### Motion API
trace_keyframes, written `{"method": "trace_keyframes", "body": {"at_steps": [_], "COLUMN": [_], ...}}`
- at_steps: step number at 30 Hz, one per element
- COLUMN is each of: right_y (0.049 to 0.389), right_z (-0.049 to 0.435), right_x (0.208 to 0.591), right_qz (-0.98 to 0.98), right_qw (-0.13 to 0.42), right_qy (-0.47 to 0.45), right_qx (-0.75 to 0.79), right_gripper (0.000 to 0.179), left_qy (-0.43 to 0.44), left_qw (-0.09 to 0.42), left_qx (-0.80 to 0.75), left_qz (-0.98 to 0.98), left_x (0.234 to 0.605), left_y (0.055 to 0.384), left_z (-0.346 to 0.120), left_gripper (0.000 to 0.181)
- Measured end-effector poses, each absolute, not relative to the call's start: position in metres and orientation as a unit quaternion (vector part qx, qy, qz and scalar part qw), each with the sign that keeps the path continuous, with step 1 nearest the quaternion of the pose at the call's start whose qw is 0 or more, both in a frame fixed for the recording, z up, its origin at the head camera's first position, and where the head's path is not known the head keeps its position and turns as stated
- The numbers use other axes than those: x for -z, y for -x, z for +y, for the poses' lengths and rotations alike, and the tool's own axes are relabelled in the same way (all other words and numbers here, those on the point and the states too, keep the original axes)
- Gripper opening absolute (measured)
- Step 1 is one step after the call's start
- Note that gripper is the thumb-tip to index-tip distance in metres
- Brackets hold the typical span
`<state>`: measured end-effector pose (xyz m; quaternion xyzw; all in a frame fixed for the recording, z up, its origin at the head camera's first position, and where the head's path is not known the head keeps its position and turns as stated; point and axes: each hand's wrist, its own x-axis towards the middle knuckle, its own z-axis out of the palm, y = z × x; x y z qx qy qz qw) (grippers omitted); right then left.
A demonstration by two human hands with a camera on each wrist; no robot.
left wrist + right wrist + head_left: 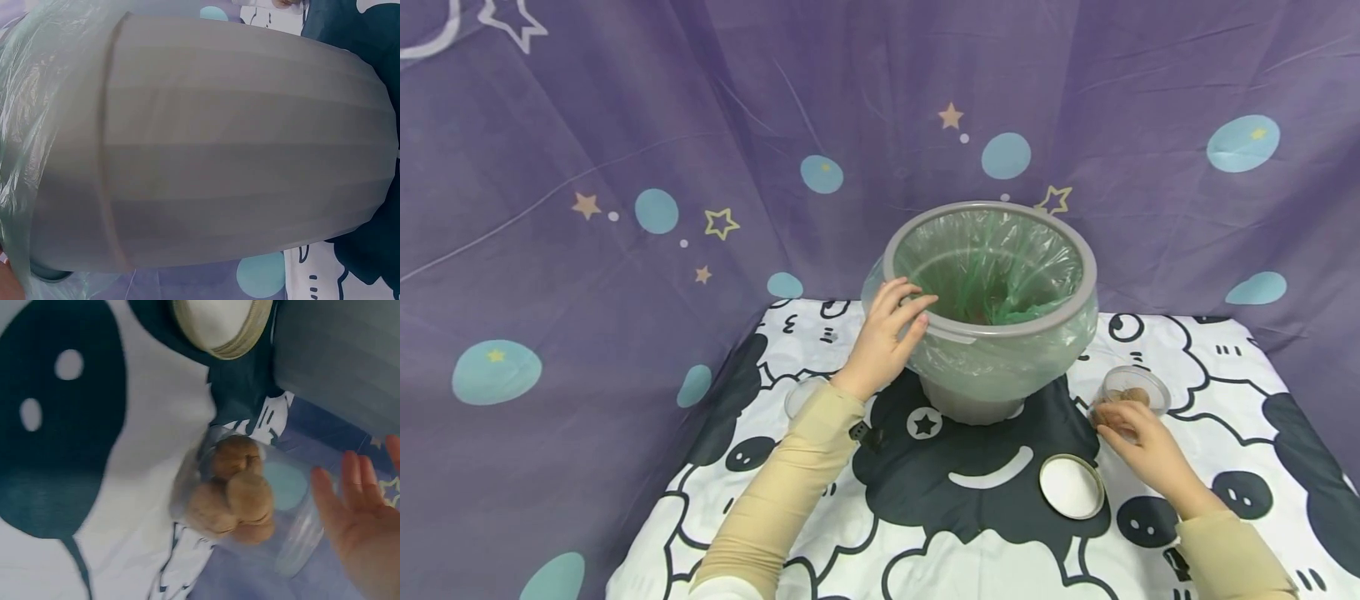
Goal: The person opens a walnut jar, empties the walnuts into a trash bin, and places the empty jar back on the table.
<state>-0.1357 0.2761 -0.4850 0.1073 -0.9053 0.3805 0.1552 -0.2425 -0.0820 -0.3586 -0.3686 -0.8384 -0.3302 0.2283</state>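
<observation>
A grey bin [970, 408] lined with a thin green plastic bag [1000, 367] stands upright on the cloth. My left hand [886, 337] is at the bin's near-left rim, its fingers lying loosely over the edge; in the left wrist view the bin's ribbed wall [250, 144] fills most of the picture. To the right, a clear jar [1152, 386] without its lid holds several brown round walnuts [237, 494] at its bottom. My right hand [1138, 442] is beside the jar's mouth; in the right wrist view its fingers are extended, with nothing between them.
A round lid [1071, 487], white inside with a gold rim, lies in front of the jar. Another clear round item [801, 396] is partly hidden behind my left forearm. A purple patterned curtain [625, 125] hangs behind the cartoon-print cloth [992, 558].
</observation>
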Motion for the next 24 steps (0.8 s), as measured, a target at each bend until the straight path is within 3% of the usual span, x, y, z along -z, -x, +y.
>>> {"method": "trace_keyframes", "body": {"at_steps": [10,18,24], "right_y": [0.128,0.13,0.134], "right_z": [0.295,0.317,0.337], "right_x": [0.491,0.499,0.511], "right_qz": [-0.928,-0.897,-0.851], "right_qw": [0.036,-0.138,-0.142], "right_qy": [-0.022,0.076,0.167], "right_qx": [-0.369,-0.412,-0.477], "right_gripper": [0.03,0.049,0.067], "left_qy": [0.371,0.372,0.372], "left_qw": [0.243,0.245,0.247], "left_qx": [0.331,0.335,0.332], "left_qz": [-0.833,-0.83,-0.831], "left_x": [0.36,0.362,0.361], "left_y": [0.242,0.242,0.241], "left_z": [-0.081,-0.082,-0.081], "left_gripper": [0.06,0.06,0.059]}}
